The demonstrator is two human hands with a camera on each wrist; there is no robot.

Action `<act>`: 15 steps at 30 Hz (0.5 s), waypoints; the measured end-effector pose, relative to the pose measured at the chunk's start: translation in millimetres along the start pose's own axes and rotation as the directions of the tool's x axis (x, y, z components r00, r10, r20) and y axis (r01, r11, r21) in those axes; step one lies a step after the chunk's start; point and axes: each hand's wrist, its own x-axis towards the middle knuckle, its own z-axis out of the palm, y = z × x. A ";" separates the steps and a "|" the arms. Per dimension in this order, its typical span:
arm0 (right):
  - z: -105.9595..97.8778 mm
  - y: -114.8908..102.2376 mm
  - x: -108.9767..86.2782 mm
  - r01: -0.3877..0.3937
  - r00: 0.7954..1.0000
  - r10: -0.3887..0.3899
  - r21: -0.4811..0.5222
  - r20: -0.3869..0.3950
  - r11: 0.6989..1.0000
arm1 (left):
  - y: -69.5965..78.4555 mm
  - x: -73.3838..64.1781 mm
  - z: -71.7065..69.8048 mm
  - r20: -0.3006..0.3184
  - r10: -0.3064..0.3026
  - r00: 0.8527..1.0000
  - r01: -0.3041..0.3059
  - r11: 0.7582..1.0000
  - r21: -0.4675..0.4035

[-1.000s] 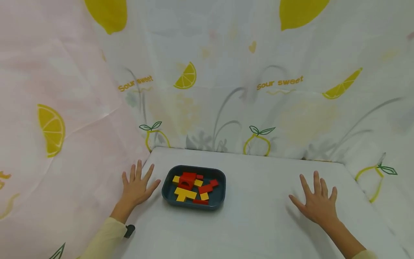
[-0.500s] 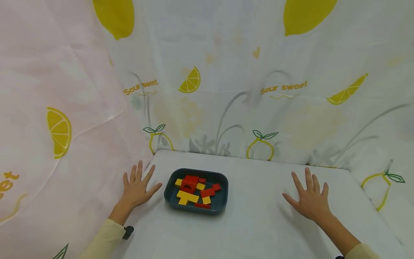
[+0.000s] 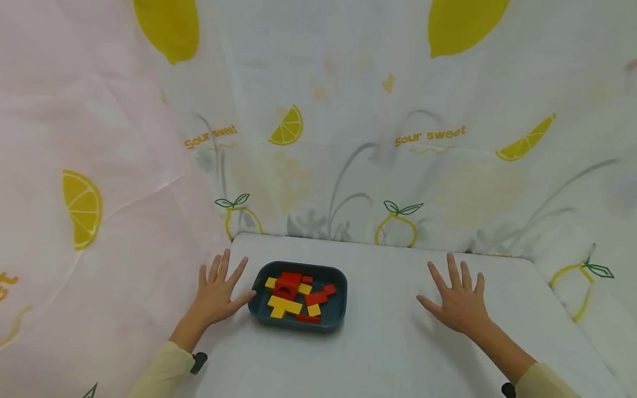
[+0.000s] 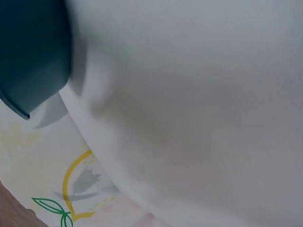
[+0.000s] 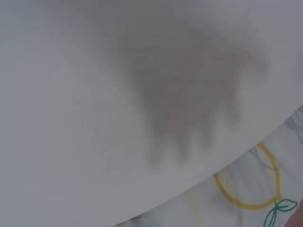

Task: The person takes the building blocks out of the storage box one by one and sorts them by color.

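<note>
My left hand is spread with straight fingers at the left of a dark blue-green tray. In the head view its thumb tip comes up to the tray's left rim; whether it touches cannot be told. Red and yellow building blocks lie in the tray, among them a red arch block and a long yellow block. Apart from the tray, my right hand hovers over the right side of the table, fingers spread and holding nothing. The left wrist view catches the tray's outer wall.
A white table bears the tray. Lemon-printed curtain cloth hangs behind the table's back edge and along both sides. Dark bands show at the sleeve cuffs.
My right hand has moved left toward the tray, still spread. The left hand has shifted slightly right, its thumb now at the tray rim. The blocks lie as before.
</note>
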 end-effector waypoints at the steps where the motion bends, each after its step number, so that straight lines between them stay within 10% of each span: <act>1: 0.2 -5.0 2.5 0.005 1.000 -0.005 0.000 0.010 1.000 | 2.4 1.0 0.0 -0.003 0.006 1.000 -0.006 1.000 -0.028; 15: 0.8 -83.3 26.4 0.111 0.994 -0.112 0.112 0.000 0.987 | 37.6 18.2 27.8 0.073 0.149 0.986 -0.134 0.974 -0.182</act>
